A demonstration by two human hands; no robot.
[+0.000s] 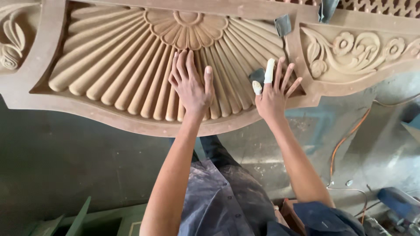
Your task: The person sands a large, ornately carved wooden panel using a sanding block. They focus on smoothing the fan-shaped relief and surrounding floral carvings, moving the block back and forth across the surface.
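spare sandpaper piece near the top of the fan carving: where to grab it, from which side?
Pinch the sandpaper piece at its lower free corner, coming from the right hand side. It looks bent and lifted off the carved panel, so fingers could probably slip beneath.
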